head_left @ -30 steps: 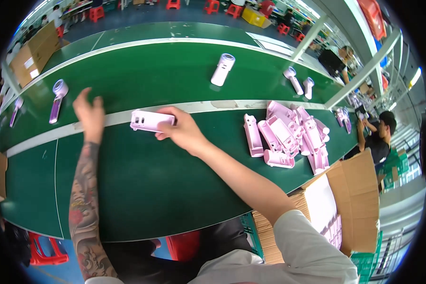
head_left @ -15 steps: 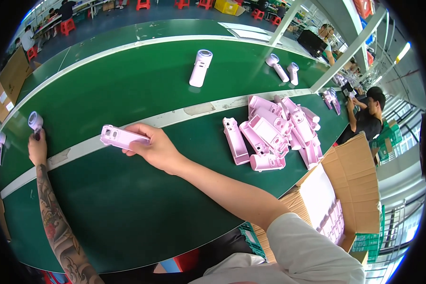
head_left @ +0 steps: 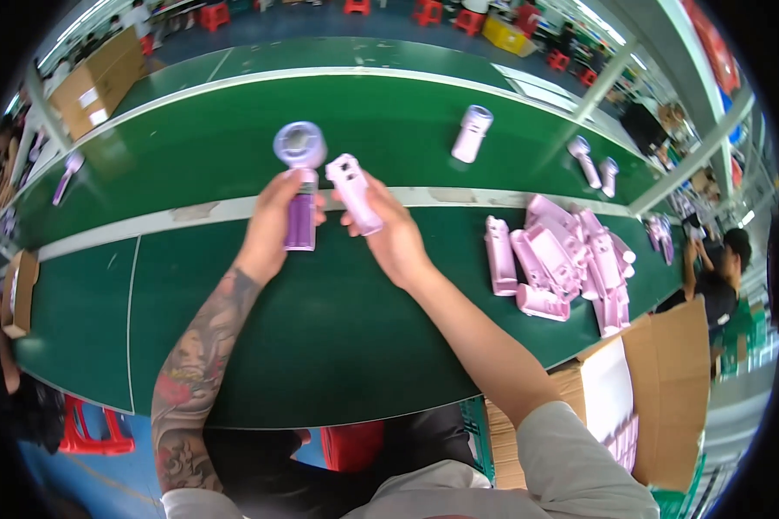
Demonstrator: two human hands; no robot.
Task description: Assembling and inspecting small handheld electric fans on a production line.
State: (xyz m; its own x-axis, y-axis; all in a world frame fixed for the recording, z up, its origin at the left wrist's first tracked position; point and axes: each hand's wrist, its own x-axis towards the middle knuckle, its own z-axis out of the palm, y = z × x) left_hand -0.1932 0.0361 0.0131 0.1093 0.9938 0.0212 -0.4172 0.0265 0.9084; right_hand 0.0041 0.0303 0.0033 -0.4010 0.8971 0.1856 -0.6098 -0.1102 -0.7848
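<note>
My left hand (head_left: 271, 216) is closed round the handle of a small handheld fan (head_left: 300, 145) with a round lilac head, held upright. The handle's front is uncovered and shows a darker purple inside. Close on its right, my right hand (head_left: 398, 238) grips a pink handle shell (head_left: 353, 192), tilted, with small openings at its upper end. Shell and fan are near each other but look apart. On the green table to the right lies a heap of pink shells (head_left: 545, 251), several with their hollow side up.
Beyond a white strip (head_left: 225, 210), another pink fan (head_left: 472, 134) stands on the green surface. Two smaller fans (head_left: 585, 163) are farther right, and one fan (head_left: 67, 177) is far left. An open cardboard box (head_left: 662, 381) sits at lower right. A person (head_left: 718, 272) works at the right.
My left hand has brought the fan from the far left to the middle. My right hand still holds the shell, now turned more upright beside the fan. The view has swung left.
</note>
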